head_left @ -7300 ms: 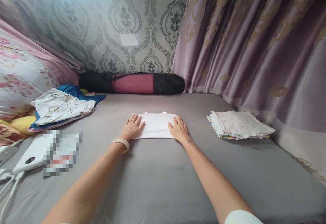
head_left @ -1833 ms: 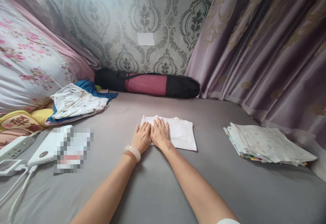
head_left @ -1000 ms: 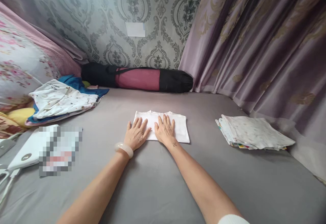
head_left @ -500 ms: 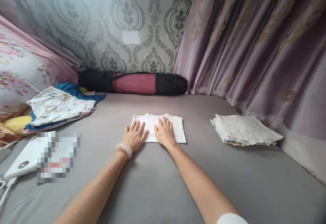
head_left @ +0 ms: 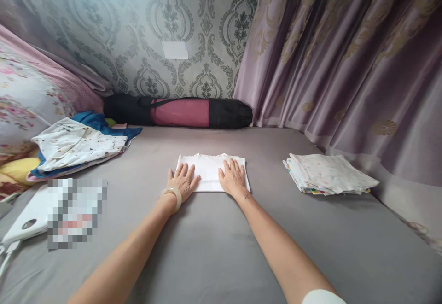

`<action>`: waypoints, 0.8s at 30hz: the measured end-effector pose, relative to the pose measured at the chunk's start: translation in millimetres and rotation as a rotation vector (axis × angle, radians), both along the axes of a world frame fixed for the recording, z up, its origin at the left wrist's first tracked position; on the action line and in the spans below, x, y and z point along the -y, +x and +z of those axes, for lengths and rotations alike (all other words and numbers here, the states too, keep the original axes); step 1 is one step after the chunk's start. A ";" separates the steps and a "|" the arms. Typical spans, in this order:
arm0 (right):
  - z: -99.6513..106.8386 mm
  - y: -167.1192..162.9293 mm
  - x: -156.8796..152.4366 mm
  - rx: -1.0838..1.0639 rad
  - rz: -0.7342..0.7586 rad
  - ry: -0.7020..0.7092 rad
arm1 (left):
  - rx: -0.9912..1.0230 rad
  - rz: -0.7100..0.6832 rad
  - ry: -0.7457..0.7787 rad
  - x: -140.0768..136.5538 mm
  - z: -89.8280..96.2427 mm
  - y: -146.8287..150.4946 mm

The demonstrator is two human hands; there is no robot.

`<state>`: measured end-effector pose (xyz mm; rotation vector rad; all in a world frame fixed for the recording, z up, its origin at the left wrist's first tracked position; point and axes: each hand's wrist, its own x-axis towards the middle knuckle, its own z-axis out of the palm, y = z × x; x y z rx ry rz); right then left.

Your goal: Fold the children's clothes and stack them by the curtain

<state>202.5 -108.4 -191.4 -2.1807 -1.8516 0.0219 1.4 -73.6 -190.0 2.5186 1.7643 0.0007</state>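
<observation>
In the head view, one folded rectangular white cloth (head_left: pixel 209 175) lies in the middle of a smooth grey fabric sheet (head_left: pixel 214 258), and two bare hands rest on it. The left hand (head_left: pixel 183 184) is flat on the left part of the cloth, fingers spread and grasping nothing; one pale, glossy round bangle (head_left: pixel 177 198) circles its wrist. The right hand (head_left: pixel 233 178) lies palm down near the right edge, released, its fingers extended and likewise gripping nothing. One white cuff (head_left: pixel 322 296) shows on the right forearm. Well to the right is one stack of folded, pale printed cloths (head_left: pixel 331 172), its layers too tight to count. To the left lies one pile made up of a white speckled cloth (head_left: pixel 81 143) over a blue cloth (head_left: pixel 129 132), beside one white floral-patterned fabric bundle (head_left: pixel 20 119) and one yellow soft object (head_left: pixel 20 170). Nearer, at left, are one white flat rectangular device (head_left: pixel 27 221) with a dark oval spot, a white cable (head_left: pixel 8 255) at its near end, and one flat item (head_left: pixel 78 212) hidden by pixelation. Across the back lies one long black-and-maroon cylindrical fabric bag (head_left: pixel 179 112), below one white rectangular card (head_left: pixel 175 50) on the wall.
</observation>
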 end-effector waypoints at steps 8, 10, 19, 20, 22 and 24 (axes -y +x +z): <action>6.6 19.8 -1.4 -0.022 -0.019 -0.100 | 0.136 -0.130 0.132 -28.1 -9.6 3.9; 4.6 22.2 -1.3 -0.016 -0.039 -0.096 | 0.197 -0.165 0.142 -36.7 -13.6 6.4; 13.9 33.4 -9.5 0.079 0.025 -0.038 | 0.073 -0.214 -0.017 -56.3 18.0 3.6; 16.9 37.1 -12.2 0.086 0.036 -0.046 | 0.049 -0.204 -0.038 -60.4 22.8 3.3; 22.4 44.9 -19.0 0.091 0.052 -0.084 | 0.029 -0.183 -0.064 -70.1 29.4 2.9; 26.9 52.2 -26.9 0.094 0.064 -0.126 | 0.026 -0.164 -0.079 -80.6 32.0 2.4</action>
